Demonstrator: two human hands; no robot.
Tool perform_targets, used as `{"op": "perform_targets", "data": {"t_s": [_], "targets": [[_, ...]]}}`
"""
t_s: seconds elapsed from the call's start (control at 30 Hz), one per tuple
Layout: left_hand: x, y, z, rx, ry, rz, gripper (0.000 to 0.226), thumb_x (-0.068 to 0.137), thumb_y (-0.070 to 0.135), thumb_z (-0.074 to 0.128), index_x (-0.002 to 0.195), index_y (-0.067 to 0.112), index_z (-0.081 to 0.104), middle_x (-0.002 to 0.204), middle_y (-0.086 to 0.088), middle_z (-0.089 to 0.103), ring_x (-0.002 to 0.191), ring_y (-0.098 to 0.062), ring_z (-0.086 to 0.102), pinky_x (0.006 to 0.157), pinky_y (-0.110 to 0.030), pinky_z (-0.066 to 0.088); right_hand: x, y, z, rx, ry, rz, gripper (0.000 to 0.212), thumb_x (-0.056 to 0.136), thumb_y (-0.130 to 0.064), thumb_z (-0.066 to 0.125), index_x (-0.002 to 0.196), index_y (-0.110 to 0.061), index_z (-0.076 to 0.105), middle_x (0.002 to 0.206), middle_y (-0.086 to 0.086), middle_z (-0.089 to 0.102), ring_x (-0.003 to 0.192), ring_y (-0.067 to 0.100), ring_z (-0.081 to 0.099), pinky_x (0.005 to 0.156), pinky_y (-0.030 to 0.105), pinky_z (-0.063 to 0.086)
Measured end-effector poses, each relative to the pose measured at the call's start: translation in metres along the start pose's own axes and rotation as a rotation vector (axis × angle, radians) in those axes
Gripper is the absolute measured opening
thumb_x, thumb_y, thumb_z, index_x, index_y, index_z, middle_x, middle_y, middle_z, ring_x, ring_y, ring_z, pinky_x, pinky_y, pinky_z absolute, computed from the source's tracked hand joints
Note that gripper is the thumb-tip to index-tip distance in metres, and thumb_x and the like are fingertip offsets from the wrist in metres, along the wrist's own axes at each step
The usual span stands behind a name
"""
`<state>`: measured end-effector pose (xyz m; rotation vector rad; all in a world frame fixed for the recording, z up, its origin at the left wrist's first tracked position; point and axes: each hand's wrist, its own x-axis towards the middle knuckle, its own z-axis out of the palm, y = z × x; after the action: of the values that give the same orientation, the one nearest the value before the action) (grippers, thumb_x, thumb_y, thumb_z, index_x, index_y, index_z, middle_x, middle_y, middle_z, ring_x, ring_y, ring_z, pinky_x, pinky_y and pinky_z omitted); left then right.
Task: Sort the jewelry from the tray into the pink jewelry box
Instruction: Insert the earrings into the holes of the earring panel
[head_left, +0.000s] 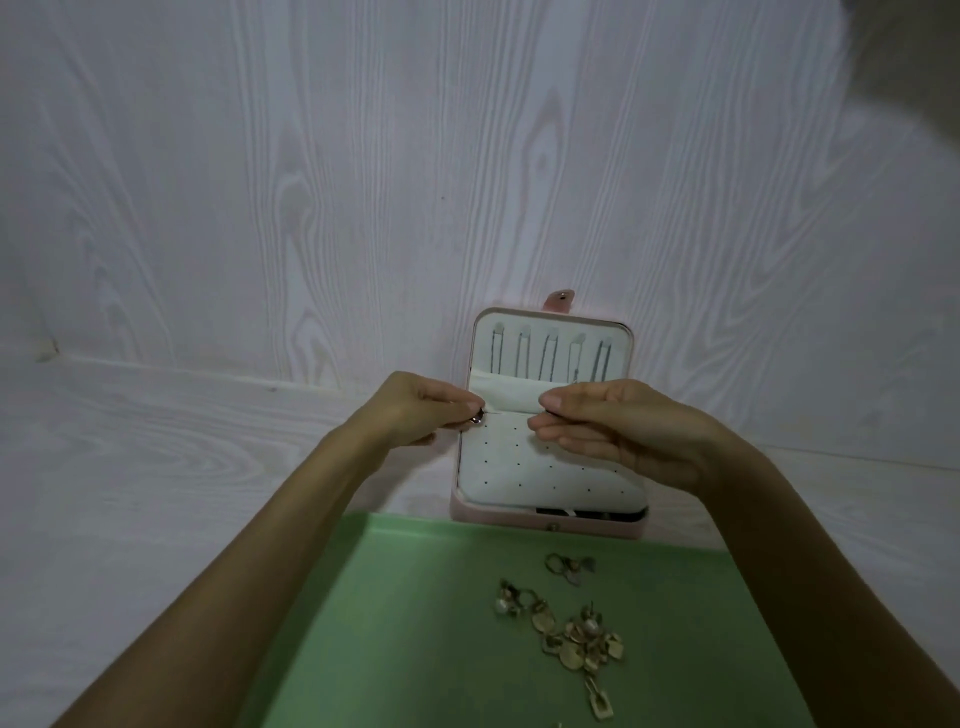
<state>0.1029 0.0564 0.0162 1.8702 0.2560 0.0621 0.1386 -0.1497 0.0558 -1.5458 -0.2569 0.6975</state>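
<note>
Likely a home: pale wood-grain surface (260, 208) bearing a green tray (415, 623) of jewelry (576, 631).

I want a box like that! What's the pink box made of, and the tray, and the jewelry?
Pink box: looks like faux leather outside, smooth with a snap tab; the cream lining looks like soft fabric. Tray: probably plastic or painted metal, flat matte green. Jewelry: gold-coloured metal, shiny, with pearl-like beads.

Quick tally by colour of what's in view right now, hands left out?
Pink: 1, the jewelry box
Green: 1, the tray
Gold: 3 groups of jewelry: by the tray's far edge, mid-tray, the big tangle; separate pieces cannot be told apart
Silver: 1 small piece in the left hand's fingers
Total: 6
</note>
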Motion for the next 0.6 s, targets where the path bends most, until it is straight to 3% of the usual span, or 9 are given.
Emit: {"op": "perform_targets", "data": {"t_s": [0.2,0.4,0.47,0.6], "targets": [[0.006,0.001,0.003,0.096,-0.009,-0.032,0.013,0.081,0.029,0.071,0.094,0.025,0.074,0.077,0.014,0.063,0.07,-0.002,0.047,0.055,-0.019,0.034,0.0,-0.003,-0.005,-0.031,-0.017,0.013,0.03,0.073,-0.016,0.068,0.1,-0.002,0.067,0.095,0.015,0.073,0.076,0.013,0.072,0.065,0.019,0.058],[0.012,0.0,0.006,0.075,0.034,-0.01,0.009,0.084,0.025,0.069,0.078,0.019,0.072,0.045,0.024,0.059,0.063,-0.004,0.043,0.037,-0.005,0.031,-0.001,-0.004,-0.006,-0.025,-0.012,0.003,0.018,0.083,-0.013,0.064,0.099,-0.004,0.067,0.093,0.013,0.074,0.074,0.012,0.072,0.062,0.017,0.057],[0.013,0.0,0.007,0.066,0.051,0.005,0.012,0.085,0.024,0.068,0.087,0.015,0.074,0.044,0.026,0.058,0.065,-0.003,0.044,0.035,-0.004,0.03,-0.001,-0.005,-0.007,-0.026,-0.003,-0.001,0.016,0.084,-0.013,0.063,0.098,-0.005,0.067,0.093,0.012,0.074,0.074,0.011,0.072,0.062,0.017,0.057],[0.014,-0.001,0.008,0.079,0.054,-0.04,0.017,0.084,0.031,0.069,0.089,0.017,0.075,0.05,0.026,0.062,0.068,-0.004,0.046,0.046,-0.017,0.029,-0.003,-0.005,-0.008,-0.016,0.014,-0.01,0.017,0.083,-0.013,0.064,0.097,-0.005,0.067,0.089,0.011,0.074,0.072,0.011,0.072,0.06,0.017,0.057]]}}
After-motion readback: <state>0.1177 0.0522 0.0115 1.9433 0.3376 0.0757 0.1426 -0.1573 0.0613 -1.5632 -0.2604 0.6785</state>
